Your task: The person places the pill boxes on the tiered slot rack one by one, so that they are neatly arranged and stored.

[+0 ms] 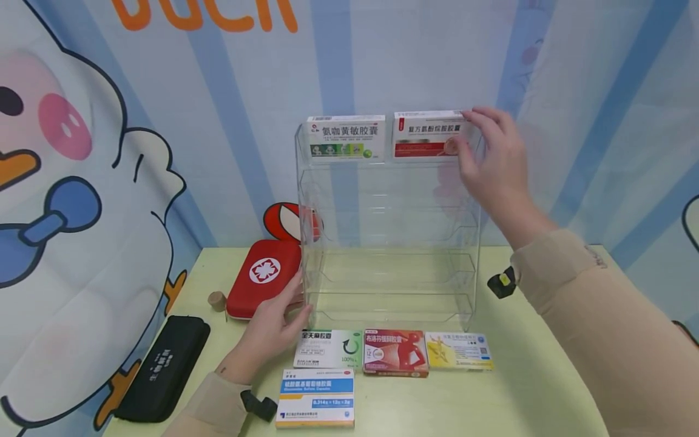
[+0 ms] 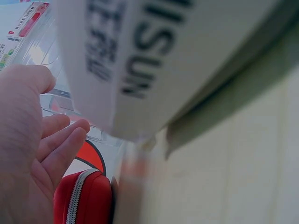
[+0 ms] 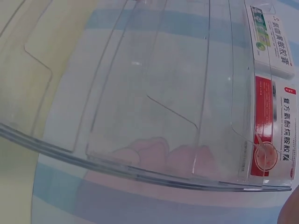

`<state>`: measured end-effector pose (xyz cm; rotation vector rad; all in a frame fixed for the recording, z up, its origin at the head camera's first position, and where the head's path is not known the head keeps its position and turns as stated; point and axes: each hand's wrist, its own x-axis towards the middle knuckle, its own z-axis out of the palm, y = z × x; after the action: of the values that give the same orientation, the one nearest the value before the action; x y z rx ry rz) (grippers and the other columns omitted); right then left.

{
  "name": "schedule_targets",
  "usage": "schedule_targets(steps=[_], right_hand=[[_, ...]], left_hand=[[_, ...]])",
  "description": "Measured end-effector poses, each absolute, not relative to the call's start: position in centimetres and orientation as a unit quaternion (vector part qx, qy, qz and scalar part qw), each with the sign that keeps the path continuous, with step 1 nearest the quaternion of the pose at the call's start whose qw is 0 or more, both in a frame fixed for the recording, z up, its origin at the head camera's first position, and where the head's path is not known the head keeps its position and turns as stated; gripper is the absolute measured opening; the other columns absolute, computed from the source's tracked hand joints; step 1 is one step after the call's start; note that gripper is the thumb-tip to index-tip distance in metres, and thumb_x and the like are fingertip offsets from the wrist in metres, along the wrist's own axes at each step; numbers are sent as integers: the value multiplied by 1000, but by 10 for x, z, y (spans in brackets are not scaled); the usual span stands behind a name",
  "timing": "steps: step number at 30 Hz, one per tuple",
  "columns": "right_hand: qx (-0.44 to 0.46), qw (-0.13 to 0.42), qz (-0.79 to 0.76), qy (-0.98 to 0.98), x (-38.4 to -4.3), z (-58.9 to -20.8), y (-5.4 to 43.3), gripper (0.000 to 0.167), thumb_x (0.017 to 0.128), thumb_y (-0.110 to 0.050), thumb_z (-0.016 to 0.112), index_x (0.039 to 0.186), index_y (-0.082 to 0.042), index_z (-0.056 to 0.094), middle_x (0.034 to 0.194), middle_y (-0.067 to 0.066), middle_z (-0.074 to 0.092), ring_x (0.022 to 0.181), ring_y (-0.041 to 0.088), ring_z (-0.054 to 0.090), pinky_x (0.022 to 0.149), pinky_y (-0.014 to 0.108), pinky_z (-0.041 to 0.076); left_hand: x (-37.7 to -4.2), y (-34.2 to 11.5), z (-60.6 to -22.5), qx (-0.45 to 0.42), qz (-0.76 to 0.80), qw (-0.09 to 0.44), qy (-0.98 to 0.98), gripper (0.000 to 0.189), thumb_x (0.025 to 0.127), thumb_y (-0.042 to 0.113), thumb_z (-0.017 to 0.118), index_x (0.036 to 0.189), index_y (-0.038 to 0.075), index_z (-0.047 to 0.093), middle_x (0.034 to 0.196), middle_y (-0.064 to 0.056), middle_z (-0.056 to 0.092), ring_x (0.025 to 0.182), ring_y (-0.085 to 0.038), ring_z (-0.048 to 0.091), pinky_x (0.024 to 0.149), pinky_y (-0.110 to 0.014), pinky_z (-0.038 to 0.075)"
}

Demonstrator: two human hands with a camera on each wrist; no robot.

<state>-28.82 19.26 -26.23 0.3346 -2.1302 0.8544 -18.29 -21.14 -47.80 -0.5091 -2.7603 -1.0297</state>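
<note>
A clear tiered display rack (image 1: 390,267) stands upright on the table. My right hand (image 1: 499,152) is at its top right corner, thumb in front and fingers over the top, pinching the right end of a white and red medicine box (image 1: 426,136). That box sits in the top tier beside a white and green medicine box (image 1: 346,139). A fingertip (image 3: 289,207) shows near the red box in the right wrist view. My left hand (image 1: 273,331) is at the rack's lower left side, its fingers (image 2: 60,144) relaxed and the thumb near the front edge.
In front of the rack lie a green and white box (image 1: 327,350), a red box (image 1: 395,354), a yellow and white box (image 1: 459,351) and a blue and white box (image 1: 315,397). To the left are a red zip case (image 1: 267,252), a black case (image 1: 164,370) and a small brown cylinder (image 1: 216,301).
</note>
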Motion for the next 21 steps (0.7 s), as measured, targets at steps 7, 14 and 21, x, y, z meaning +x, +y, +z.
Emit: schedule_targets(steps=[7, 14, 21], right_hand=[[211, 444, 332, -805, -275, -287, 185, 45, 101, -19, 80, 142, -2, 71, 146, 20, 69, 141, 35, 64, 120, 55, 54], [297, 424, 297, -803, -248, -319, 169, 53, 98, -21, 84, 145, -3, 68, 142, 21, 70, 135, 35, 68, 112, 52, 61], [344, 378, 324, -796, -220, -350, 150, 65, 90, -13, 90, 149, -2, 65, 141, 18, 72, 128, 35, 71, 110, 51, 60]], left_hand=[[-181, -212, -476, -170, -342, 75, -921, 96, 98, 25, 82, 177, 25, 26, 159, -9, 65, 134, -30, 74, 105, -49, 65], [-181, -211, -476, -170, -342, 72, -921, 96, 99, 25, 81, 177, 22, 26, 160, -11, 65, 135, -31, 74, 106, -49, 65], [-181, -211, -476, -170, -341, 71, -922, 98, 98, 25, 82, 177, 26, 24, 161, -10, 64, 136, -30, 73, 106, -48, 64]])
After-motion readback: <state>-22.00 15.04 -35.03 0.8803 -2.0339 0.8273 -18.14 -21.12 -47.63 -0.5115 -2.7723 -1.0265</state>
